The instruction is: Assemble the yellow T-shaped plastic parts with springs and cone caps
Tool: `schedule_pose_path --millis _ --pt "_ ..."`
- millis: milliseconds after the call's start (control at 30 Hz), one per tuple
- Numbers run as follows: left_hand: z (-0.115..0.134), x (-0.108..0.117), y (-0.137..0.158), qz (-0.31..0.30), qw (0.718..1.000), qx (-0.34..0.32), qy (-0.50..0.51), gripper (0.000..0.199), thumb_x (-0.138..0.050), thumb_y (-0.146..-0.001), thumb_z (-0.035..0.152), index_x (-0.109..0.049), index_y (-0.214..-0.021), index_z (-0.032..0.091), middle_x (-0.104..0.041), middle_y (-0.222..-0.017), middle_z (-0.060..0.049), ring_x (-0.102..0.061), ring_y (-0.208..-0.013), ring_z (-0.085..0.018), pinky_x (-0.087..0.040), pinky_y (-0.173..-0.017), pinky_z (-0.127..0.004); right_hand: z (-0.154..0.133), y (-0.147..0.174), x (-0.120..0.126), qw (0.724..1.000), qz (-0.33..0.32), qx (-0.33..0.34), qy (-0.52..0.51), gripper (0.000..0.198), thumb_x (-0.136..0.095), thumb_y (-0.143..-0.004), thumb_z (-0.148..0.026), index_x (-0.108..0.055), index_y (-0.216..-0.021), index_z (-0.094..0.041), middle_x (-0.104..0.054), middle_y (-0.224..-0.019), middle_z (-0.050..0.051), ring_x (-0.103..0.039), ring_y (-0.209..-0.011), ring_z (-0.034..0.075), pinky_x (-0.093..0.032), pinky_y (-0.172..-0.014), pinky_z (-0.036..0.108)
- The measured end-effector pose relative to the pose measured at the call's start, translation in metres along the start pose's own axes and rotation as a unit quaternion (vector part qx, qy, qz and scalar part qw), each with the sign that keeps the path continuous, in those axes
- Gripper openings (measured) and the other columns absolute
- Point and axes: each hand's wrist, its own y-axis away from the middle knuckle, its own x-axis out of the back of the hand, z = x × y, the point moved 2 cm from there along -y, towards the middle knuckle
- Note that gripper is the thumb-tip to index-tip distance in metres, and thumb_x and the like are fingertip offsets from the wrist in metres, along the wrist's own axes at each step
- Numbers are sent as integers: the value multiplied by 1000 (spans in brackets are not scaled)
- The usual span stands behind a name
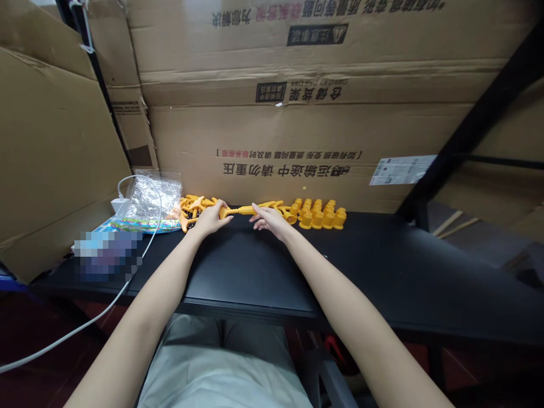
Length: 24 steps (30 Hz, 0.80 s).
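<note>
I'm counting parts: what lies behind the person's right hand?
Behind the bare right hand, branching yellow-orange plastic pieces show, with a printed brown cardboard panel beyond. The hand covers part of that spot, so anything hidden there cannot be seen or counted.

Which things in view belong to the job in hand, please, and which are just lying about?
Probably the job's:
slender yellow plastic piece, held
yellow branching plastic pieces
yellow stepped plastic cylinders, grouped

Apparently lying about:
crinkled clear plastic bag
thin white flexible cable

Cardboard (pixel 276 127), upside-down print, 注意事项 (pixel 317 34), 仓储货架 (pixel 315 92)
</note>
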Motion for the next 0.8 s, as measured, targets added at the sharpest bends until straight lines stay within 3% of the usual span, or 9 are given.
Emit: schedule_pose_path --millis 167,500,667,800 --pt "1 1 0 2 1000 9 6 30 -64 -79 37 -51 -101 22 -49 -63 5 -53 -64 -16 -36 -62 -25 3 -5 6 998 -23 49 14 20 -65 -88 -28 -58 -101 -16 -68 -68 1 -60 -47 8 -45 -45 16" --pt "4 3 0 11 1000 9 21 28 -65 -76 34 -52 -98 23 -52 -65 6 -51 -62 -14 -37 -62 -24 2 -8 7 997 6 75 19 27 -73 -80 -39 -62 -80 -14 -67 -67 2 -60 -47 7 -44 -45 16" --pt "8 4 0 13 999 9 30 29 -66 -76 33 -53 -99 22 -51 -63 5 -50 -61 -14 -36 -63 -25 -1 -4 3 998 32 57 -5 38 -72 -79 -47 -54 -66 -16 -57 -52 -1 -54 -41 7 -39 -40 17" --pt "12 5 0 16 999 12 34 30 -67 -75 32 -54 -99 22 -51 -62 5 -49 -59 -14 -36 -63 -25 -3 -3 -2 997 57 39 -43 39 -70 -80 -48 -50 -64 -18 -42 -43 -7 -40 -34 5 -34 -35 17"
